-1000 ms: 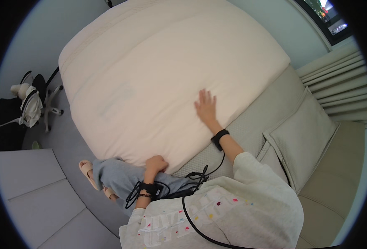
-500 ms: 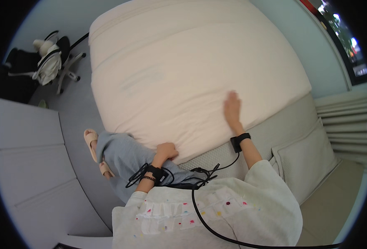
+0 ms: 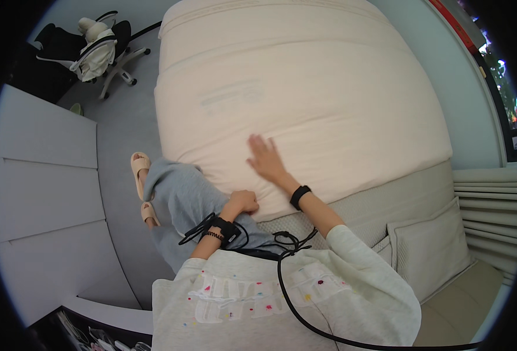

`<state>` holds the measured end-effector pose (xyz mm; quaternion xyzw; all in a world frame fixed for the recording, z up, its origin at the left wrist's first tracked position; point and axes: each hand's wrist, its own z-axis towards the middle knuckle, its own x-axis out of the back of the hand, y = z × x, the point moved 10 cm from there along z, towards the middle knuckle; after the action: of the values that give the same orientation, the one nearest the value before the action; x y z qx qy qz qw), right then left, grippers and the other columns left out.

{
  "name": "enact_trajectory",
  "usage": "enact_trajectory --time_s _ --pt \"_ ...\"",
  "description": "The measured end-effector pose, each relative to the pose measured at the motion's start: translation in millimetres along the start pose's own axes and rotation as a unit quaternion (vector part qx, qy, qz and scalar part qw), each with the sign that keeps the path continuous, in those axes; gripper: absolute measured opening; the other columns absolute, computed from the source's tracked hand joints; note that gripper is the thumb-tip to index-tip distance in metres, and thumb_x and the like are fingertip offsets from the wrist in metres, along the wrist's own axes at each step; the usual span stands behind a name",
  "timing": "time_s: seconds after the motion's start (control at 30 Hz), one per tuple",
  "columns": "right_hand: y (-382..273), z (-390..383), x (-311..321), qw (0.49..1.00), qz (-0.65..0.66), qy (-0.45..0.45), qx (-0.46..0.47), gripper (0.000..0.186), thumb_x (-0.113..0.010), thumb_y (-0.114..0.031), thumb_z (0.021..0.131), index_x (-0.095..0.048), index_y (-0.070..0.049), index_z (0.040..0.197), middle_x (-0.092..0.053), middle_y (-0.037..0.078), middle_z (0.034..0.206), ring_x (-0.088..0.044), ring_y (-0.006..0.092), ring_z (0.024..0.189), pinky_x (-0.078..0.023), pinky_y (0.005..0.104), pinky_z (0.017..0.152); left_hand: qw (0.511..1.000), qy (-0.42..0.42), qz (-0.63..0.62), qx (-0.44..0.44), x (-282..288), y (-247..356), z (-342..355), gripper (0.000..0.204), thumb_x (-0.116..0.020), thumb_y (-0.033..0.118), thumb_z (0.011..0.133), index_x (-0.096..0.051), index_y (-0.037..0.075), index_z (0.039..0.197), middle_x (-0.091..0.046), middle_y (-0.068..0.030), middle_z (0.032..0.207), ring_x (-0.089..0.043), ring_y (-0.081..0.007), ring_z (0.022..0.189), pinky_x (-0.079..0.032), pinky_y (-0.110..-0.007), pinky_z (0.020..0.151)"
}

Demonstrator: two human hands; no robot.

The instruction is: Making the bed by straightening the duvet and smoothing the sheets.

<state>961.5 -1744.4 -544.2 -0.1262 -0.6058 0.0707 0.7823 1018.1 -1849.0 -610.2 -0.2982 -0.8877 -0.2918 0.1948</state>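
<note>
A pale peach fitted sheet point(image 3: 328, 88) covers the mattress in front of me, with creases running across its near part. My left hand point(image 3: 245, 202) is closed at the sheet's near edge beside my knee, its fingertips partly hidden where they curl into the fabric. Ahead of it and a little to the right, my right hand point(image 3: 266, 159) lies over the sheet with palm down and fingers spread, slightly blurred. It holds nothing. Each wrist wears a black strap, and a dark cable point(image 3: 281, 281) runs across my lap and shirt.
A grey padded headboard point(image 3: 358, 205) borders the bed's near side, with a cushion point(image 3: 428, 240) at the right. Grey cabinets point(image 3: 48, 181) stand at left. An office chair point(image 3: 103, 50) holding a plush toy and cloth is at far left. Pleated curtains point(image 3: 486, 199) hang at right.
My right hand has swept left across the sheet, closer to my left hand. The left hand keeps its place at the sheet's edge. The view has shifted slightly.
</note>
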Motion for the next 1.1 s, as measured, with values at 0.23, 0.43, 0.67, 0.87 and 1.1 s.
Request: enact_trajectory --time_s 0.23,0.43,0.67,0.87,1.1 --pt "41.9 13.9 29.0 0.999 0.045 -0.021 0.009 0.051 -0.035 -0.025 0.092 -0.027 0.001 0.136 -0.028 0.019 0.142 -0.025 0.0299 0.132 -0.016 0.0460 0.108 1.000 0.006 -0.025 0.014 -1.6 -12.2 -6.9 0.020 -0.059 0.021 0.053 -0.069 0.011 0.066 -0.066 -0.0136 0.076 -0.064 -0.0296 0.078 -0.049 -0.037 0.069" --pt "390.2 -156.2 143.2 0.856 -0.011 0.239 -0.457 0.053 -0.032 -0.035 0.095 -0.034 0.003 0.131 -0.037 0.020 0.136 -0.030 0.0330 0.128 -0.021 0.0446 0.105 0.999 0.044 0.003 -0.032 15.5 25.7 12.3 0.023 -0.059 0.020 0.051 -0.069 0.009 0.068 -0.066 -0.0154 0.075 -0.064 -0.0313 0.076 -0.049 -0.038 0.066" --pt "327.0 -134.4 86.1 0.810 -0.106 0.109 -0.567 0.058 -0.029 -0.040 0.094 -0.030 0.002 0.135 -0.028 0.017 0.142 -0.020 0.0289 0.134 -0.015 0.0489 0.107 0.999 0.051 0.007 -0.005 7.0 -10.4 -7.3 0.022 -0.059 0.018 0.049 -0.069 0.007 0.066 -0.065 -0.0160 0.071 -0.064 -0.0318 0.071 -0.050 -0.039 0.063" --pt "180.3 34.8 20.4 0.937 -0.141 0.120 -0.295 0.058 -0.037 -0.036 0.093 -0.029 0.003 0.135 -0.026 0.019 0.142 -0.022 0.0321 0.133 -0.014 0.0533 0.106 0.999 0.014 -0.004 0.044 10.4 3.5 4.2 0.014 -0.060 0.015 0.047 -0.068 0.008 0.057 -0.065 -0.0134 0.064 -0.065 -0.0286 0.068 -0.049 -0.036 0.060" --pt "-59.3 71.5 -28.6 0.990 0.007 -0.038 0.133 0.053 -0.040 -0.036 0.091 -0.033 -0.005 0.135 -0.031 0.014 0.141 -0.025 0.0290 0.132 -0.016 0.0492 0.107 0.998 -0.002 -0.026 0.053 1.3 -1.7 7.2 0.010 -0.059 0.014 0.051 -0.067 0.010 0.053 -0.065 -0.0103 0.063 -0.066 -0.0250 0.067 -0.048 -0.035 0.059"
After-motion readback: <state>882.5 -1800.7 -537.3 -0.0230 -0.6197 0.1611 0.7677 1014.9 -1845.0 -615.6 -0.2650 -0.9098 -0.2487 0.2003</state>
